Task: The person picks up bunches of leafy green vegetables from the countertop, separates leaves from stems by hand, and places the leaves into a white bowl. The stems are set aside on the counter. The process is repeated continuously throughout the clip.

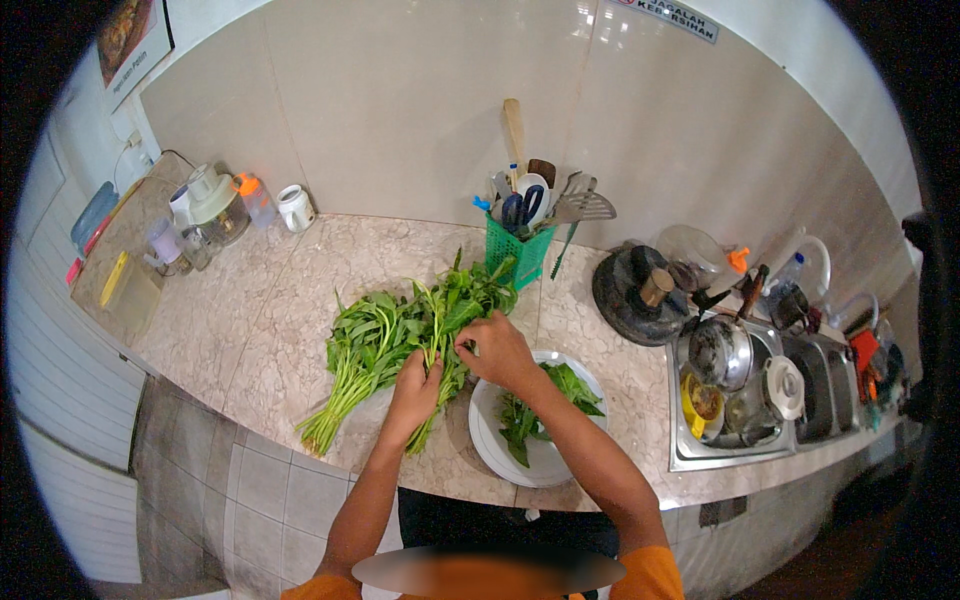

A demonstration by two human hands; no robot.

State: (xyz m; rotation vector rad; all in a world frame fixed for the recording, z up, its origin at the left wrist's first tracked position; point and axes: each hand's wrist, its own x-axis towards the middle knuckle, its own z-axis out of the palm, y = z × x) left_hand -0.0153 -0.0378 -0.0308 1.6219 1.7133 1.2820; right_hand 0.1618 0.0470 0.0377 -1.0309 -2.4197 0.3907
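Observation:
A bunch of long-stemmed leafy greens (452, 310) stands out from the counter in my left hand (415, 388), whose fingers are wrapped round the stalks. Its cut ends point toward me. My right hand (497, 350) pinches at the leaves on the bunch's right side; exactly what lies between the fingertips is too small to see. Left of the bunch, a second pile of the same greens (350, 355) lies on the counter. Below my right forearm sits a white plate (490, 440) bearing several plucked leaves (520, 425), partly hidden by the arm.
Behind the greens, a green basket (520, 262) holds kitchen utensils. A dark stone mortar (630, 300) stands right of it, beside a metal sink (685, 445) crowded with a kettle (722, 350) and dishes. Along the far left are a food processor (215, 205) and a white mug (295, 208).

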